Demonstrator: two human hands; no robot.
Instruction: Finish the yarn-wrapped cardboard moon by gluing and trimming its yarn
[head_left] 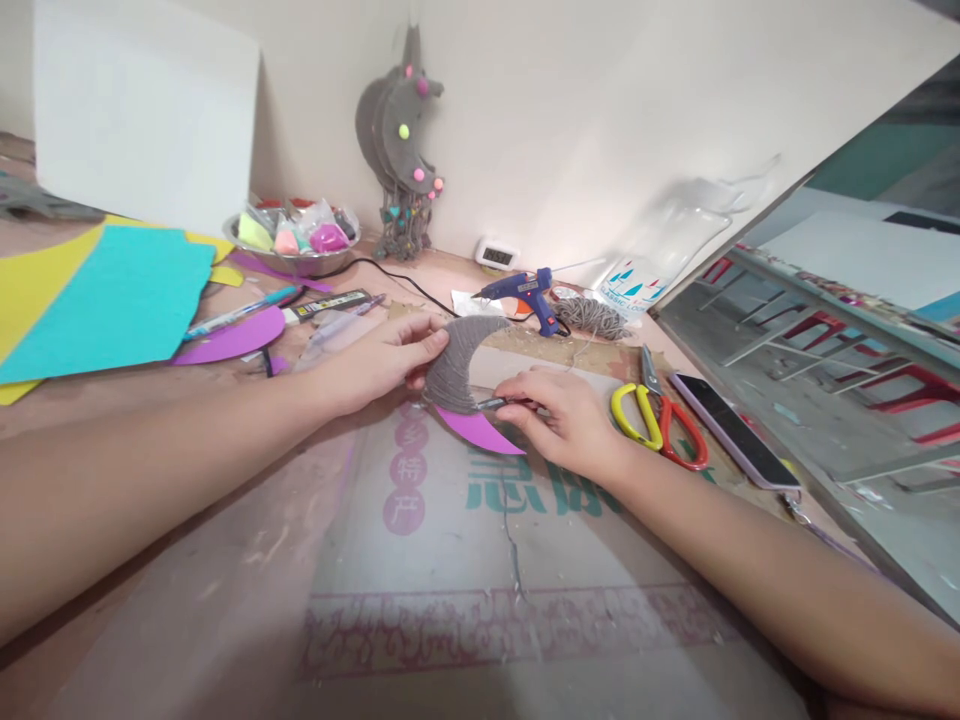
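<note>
A crescent shape point(457, 372) lies on the cardboard sheet point(450, 560); most of it is wound with grey yarn and its lower tip point(480, 430) is bare purple foam. My left hand point(375, 358) pinches the crescent's upper left edge, fingers closed on it. My right hand point(562, 415) rests at the crescent's right side with fingers curled round a thin dark tool point(495, 403), whose tip touches the yarn edge. A strand of grey yarn runs back to a loose yarn bundle point(592, 317).
A blue glue gun point(529, 293), scissors with yellow and red handles point(660, 415) and a phone point(731, 430) lie to the right. Teal and yellow foam sheets point(105, 300), pens, a purple foam cutout point(232, 337) and a bowl of pompoms point(296, 240) are at left. A finished moon hanging point(401, 140) leans on the wall.
</note>
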